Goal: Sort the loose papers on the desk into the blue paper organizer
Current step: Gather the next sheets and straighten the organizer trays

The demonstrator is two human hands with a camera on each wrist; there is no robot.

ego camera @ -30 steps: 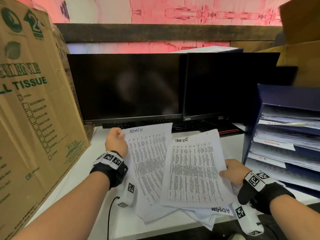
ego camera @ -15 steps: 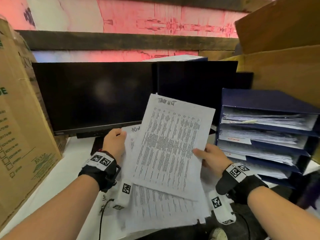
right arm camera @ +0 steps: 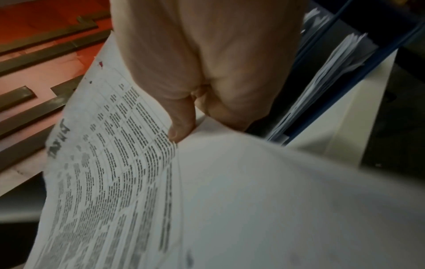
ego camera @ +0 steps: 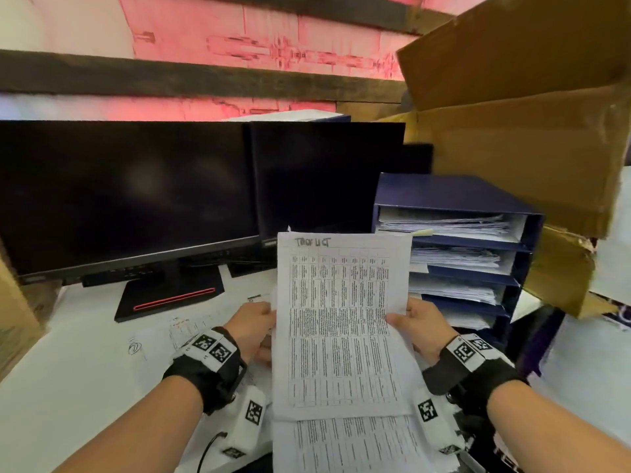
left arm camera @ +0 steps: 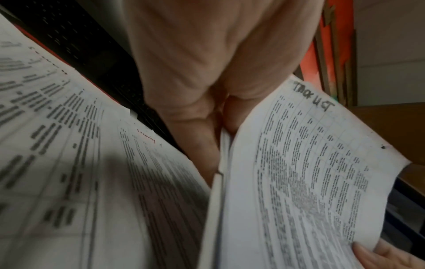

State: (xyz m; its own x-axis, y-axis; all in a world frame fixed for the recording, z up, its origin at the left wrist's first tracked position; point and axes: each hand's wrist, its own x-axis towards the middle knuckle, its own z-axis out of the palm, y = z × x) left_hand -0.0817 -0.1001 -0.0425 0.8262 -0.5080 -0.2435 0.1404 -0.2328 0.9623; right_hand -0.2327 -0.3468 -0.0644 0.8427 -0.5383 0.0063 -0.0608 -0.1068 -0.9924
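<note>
A stack of printed papers (ego camera: 338, 322), its top sheet hand-lettered at the head, stands nearly upright between my hands above the desk. My left hand (ego camera: 254, 331) grips its left edge, and my right hand (ego camera: 415, 327) pinches its right edge with the thumb on the front. The left wrist view shows that stack of papers (left arm camera: 306, 182) beside my left hand (left arm camera: 207, 112), and the right wrist view shows the top sheet (right arm camera: 110, 163) under my right hand's thumb (right arm camera: 181, 125). The blue paper organizer (ego camera: 461, 196) stands just right of the stack, its shelves holding paper piles.
Two dark monitors (ego camera: 129, 196) stand behind the papers. Loose sheets (ego camera: 191, 329) lie on the white desk (ego camera: 75, 377) under my left wrist. An open cardboard box (ego camera: 519, 124) overhangs the organizer at right, and another carton (ego camera: 13, 315) is at the left edge.
The papers rose off the desk and were drawn together into one upright stack in front of me. My view swung right, bringing the organizer closer.
</note>
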